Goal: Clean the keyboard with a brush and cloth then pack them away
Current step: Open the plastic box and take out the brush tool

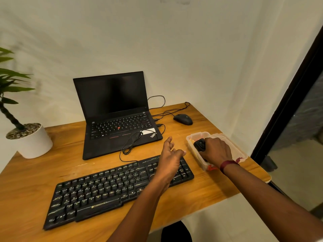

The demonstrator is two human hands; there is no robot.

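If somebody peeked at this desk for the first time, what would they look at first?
Probably the two hands in the middle: the right hand reaches into a clear plastic box near the desk's right edge, gripping something black, while the open left hand hovers over the big black keyboard. Behind them stands an open laptop with a dark screen.

right hand covers most of the clear container at right of frame; contents mostly hidden. Black object in its grip only partly visible, can't identify. left hand hides keyboard upper-right keys. Plant cut off by left edge.
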